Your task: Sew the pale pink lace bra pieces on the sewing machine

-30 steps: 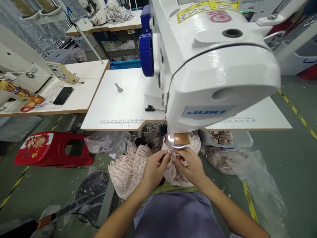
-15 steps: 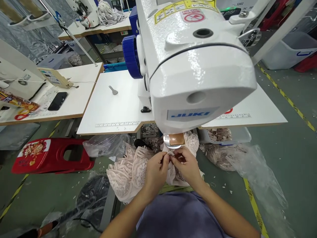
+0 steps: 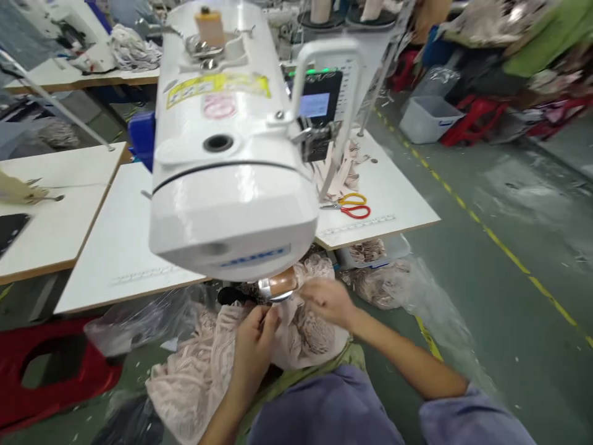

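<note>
**Feeding pale lace under the machine head, both hands close in**

Dominating the view: white sewing machine (image 3: pixel 227 179), head overhanging the front edge of the desk (image 3: pixel 115 247), needle area hidden beneath the casing. Poking out just below the head: a metal-and-tan cylinder part (image 3: pixel 278 286). Bunching under it and spilling down toward the lap: pink lace fabric (image 3: pixel 208 364), more of it piled to the right in a clear plastic bag (image 3: pixel 393 287) on the floor. Lying well apart on the right half of the desk: red and yellow scissors (image 3: pixel 352 207), beside loose lace strips.

Left hand (image 3: pixel 254 337) pinching the lace right under the cylinder part, grip closed on the fabric edge. Right hand (image 3: pixel 327 300) blurred, touching the lace just beside the cylinder; grip state not readable, cannot tell closed or loose.

Judging for doing it well: keeping the lace flat and taut between the two hands, holding the edge aligned at the cylinder, keeping fingertips clear of the hidden needle zone, letting the slack hang free so nothing is dragging or bunching.
</note>
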The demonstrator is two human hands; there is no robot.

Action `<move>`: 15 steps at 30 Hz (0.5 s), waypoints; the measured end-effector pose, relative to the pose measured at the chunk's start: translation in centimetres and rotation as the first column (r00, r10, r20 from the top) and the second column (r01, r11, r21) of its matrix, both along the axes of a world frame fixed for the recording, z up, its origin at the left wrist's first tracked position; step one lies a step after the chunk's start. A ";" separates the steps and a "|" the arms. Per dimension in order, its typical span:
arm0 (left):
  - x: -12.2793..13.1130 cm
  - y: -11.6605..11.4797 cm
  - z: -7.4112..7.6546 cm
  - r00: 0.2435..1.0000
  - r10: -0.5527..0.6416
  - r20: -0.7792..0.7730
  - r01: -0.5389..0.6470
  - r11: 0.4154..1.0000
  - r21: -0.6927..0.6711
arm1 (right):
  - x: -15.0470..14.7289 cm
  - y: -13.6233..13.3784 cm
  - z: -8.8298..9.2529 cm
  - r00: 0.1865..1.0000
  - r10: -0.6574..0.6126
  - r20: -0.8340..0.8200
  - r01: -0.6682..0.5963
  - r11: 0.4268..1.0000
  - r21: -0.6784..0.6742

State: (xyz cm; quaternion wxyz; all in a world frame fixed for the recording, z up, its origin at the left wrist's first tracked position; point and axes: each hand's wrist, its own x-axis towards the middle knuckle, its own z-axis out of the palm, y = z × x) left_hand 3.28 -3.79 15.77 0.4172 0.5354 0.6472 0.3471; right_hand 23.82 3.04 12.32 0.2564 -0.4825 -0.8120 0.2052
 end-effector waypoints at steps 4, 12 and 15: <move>-0.2 0.1 -0.4 0.990 -0.101 -0.102 0.104 0.994 0.027 | 7.8 10.2 3.2 0.912 -0.350 0.215 0.346 0.937 0.055; -0.1 0.8 1.7 0.981 -0.066 0.185 0.097 0.982 -0.160 | 12.5 13.5 6.2 0.869 -0.121 0.479 0.190 0.977 -0.098; -0.8 0.8 2.1 0.920 0.036 0.390 0.071 0.964 -0.256 | 12.5 7.0 5.1 0.891 -0.130 0.434 0.200 0.973 -0.119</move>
